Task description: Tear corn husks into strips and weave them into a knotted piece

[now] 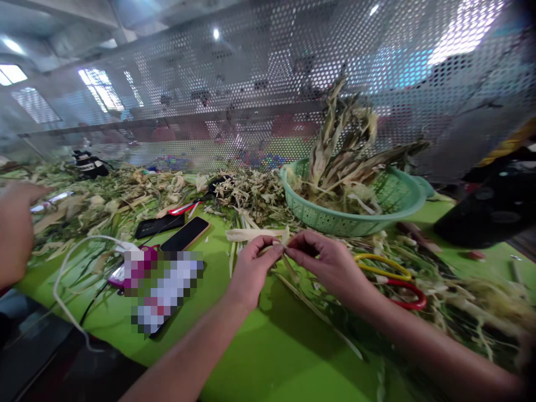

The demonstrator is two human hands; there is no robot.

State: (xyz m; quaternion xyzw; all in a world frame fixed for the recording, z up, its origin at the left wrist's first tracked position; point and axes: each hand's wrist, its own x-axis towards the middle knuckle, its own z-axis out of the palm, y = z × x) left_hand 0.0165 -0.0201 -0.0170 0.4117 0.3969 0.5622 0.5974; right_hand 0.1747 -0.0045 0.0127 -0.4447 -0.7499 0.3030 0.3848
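Note:
Both hands meet over the green table (268, 368), fingers pinched close together. My left hand (254, 273) is closed on pale corn husk strips (248, 235), whose flat ends stick out to the left behind the fingers. My right hand (324, 263) pinches the same husk just to the right, fingertips almost touching the left thumb. Long thin strands hang below and trail toward the lower right. The exact spot between the fingertips is partly hidden. Near my right wrist lie scissors with one yellow and one red handle loop (406, 293), their blades covered by husks.
A light green basket (335, 219) with dried corn husks (335, 151) stands behind my right hand. To the left are a dark phone (185, 234), a blurred-out phone, a white cable (62, 273) and another person's arm (15, 234). Husk scraps line a perforated metal screen (259, 84).

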